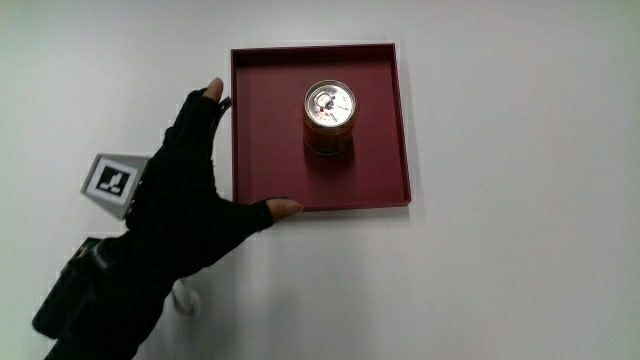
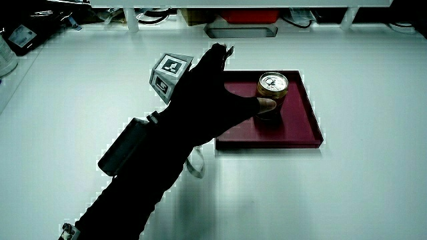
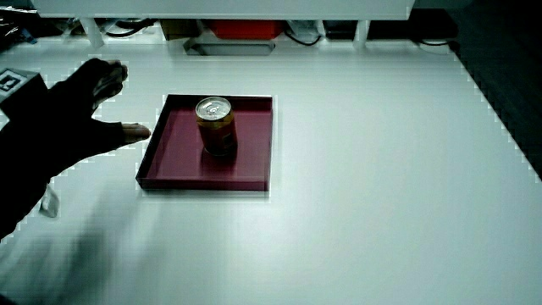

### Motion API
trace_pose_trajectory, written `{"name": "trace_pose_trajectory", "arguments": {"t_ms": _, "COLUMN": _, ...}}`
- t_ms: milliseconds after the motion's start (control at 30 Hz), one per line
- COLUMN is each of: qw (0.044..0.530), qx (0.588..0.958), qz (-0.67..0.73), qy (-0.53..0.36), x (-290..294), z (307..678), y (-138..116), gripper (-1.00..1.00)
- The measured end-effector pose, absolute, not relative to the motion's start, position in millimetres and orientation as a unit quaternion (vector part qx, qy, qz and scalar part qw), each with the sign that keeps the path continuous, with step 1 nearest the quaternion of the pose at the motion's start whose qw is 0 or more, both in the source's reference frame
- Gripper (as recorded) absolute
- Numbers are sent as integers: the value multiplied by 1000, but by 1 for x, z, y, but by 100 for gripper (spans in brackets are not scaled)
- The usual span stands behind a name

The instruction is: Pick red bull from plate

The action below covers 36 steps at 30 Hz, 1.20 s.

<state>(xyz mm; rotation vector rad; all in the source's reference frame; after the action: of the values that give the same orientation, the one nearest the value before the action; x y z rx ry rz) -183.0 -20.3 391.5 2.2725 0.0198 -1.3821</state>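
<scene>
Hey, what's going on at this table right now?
A hand in a black glove, with a patterned cube on its back, is beside a dark red square tray, fingers spread and holding nothing. A can stands upright inside the tray, untouched. The thumb reaches along the tray's edge nearest the person. Judging by this, the hand seems about to go for the can, which has not yet been picked up.

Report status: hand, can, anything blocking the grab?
Hand open, beside the tray, holding nothing. Can upright in the tray, untouched. Nothing between hand and can but the tray's low wall.
</scene>
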Motion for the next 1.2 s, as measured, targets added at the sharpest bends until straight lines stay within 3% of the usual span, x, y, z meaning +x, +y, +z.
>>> {"name": "trace_pose_trajectory", "arguments": {"t_ms": 133, "qw": 233, "qx": 802, "qz": -549, "qy": 36, "x": -169, "z": 404, "y": -31, "gripper": 0}}
{"name": "trace_pose_trajectory", "arguments": {"t_ms": 200, "qw": 249, "qx": 817, "qz": -521, "qy": 8, "x": -162, "z": 405, "y": -33, "gripper": 0}}
{"name": "trace_pose_trajectory", "arguments": {"t_ms": 333, "qw": 259, "qx": 795, "qz": -549, "qy": 17, "x": -146, "z": 416, "y": -41, "gripper": 0}}
{"name": "trace_pose_trajectory", "arguments": {"t_ms": 400, "qw": 264, "qx": 811, "qz": -523, "qy": 8, "x": -141, "z": 421, "y": -45, "gripper": 0}}
{"name": "trace_pose_trajectory", "arguments": {"t_ms": 600, "qw": 281, "qx": 795, "qz": -538, "qy": -10, "x": -126, "z": 436, "y": -56, "gripper": 0}}
{"name": "trace_pose_trajectory", "arguments": {"t_ms": 1000, "qw": 259, "qx": 820, "qz": -510, "qy": -10, "x": -109, "z": 472, "y": -73, "gripper": 0}}
{"name": "trace_pose_trajectory", "arguments": {"t_ms": 1200, "qw": 254, "qx": 823, "qz": -508, "qy": -15, "x": -108, "z": 473, "y": -74, "gripper": 0}}
